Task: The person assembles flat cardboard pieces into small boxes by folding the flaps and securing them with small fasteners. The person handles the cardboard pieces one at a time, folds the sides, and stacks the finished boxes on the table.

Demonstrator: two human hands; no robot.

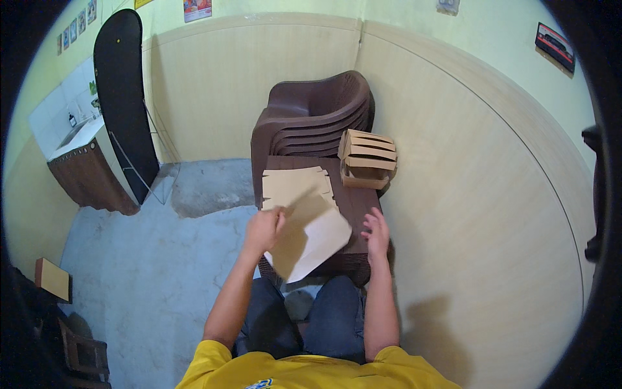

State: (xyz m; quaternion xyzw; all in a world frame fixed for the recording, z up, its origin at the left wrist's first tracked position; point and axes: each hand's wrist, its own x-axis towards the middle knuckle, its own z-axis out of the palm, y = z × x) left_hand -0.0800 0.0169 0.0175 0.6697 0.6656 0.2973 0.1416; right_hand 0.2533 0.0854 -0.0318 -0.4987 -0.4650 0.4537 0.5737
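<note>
Your left hand [264, 231] looks curled tight on the left side of a loose cardboard sheet [324, 236], which slants across from it to the right and down toward your lap. Your right hand [377, 235] is spread, fingers apart and bare, just beyond the sheet's right corner. To handle the sheet well, keep that left grip light so the board doesn't crease, and support the free corner with your right before turning it; its lower tip hangs past the table [353, 202] edge, above your knees [334, 318], and could catch there.

Just beyond your left hand lies flat, notched cardboard [291, 185], partly covered by the sheet; judge it easy to drag along if you lift carelessly. Beyond your right hand stands a pile of folded cardboard pieces [367, 159], which limits reach on that side. Farther ahead of both hands, stacked brown chairs [317, 107] close off the table's far end.
</note>
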